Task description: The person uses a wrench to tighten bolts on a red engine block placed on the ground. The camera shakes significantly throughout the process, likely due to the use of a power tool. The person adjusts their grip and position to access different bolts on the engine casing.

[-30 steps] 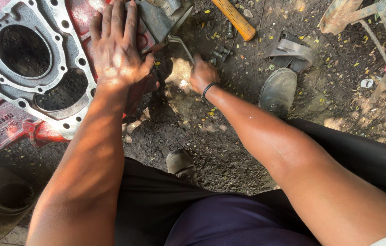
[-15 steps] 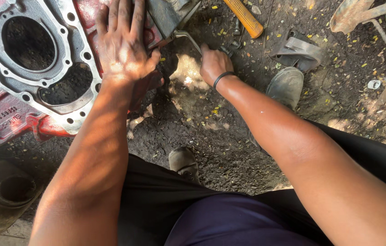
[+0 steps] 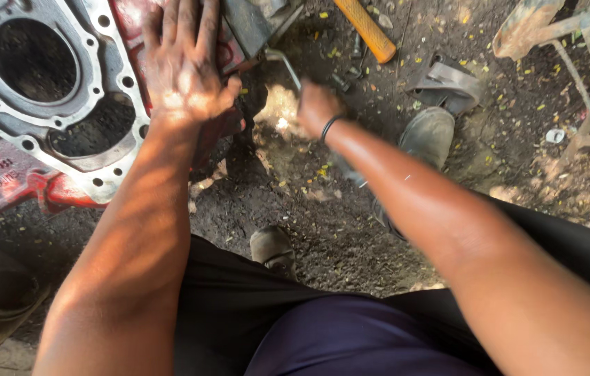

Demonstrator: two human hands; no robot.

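My left hand (image 3: 185, 69) lies flat, fingers spread, on the edge of a red engine housing (image 3: 2, 177) with a grey bolted flange and two large round bores. My right hand (image 3: 317, 104), a black band at its wrist, is closed around the handle of a bent metal wrench (image 3: 284, 63) that reaches up to the housing's right side. The wrench's working end is hidden behind a dark metal part (image 3: 253, 24).
A hammer with an orange handle (image 3: 368, 31) lies on the dirt ground at the top. My grey shoes (image 3: 428, 136) (image 3: 272, 249) rest on the soil. A grey strap piece (image 3: 451, 83) lies by the right shoe; a rusty metal frame (image 3: 587, 63) stands at right.
My right hand has swung the wrench handle to the right and slightly upward. My left hand has stayed pressed on the housing. The view has shifted a little.
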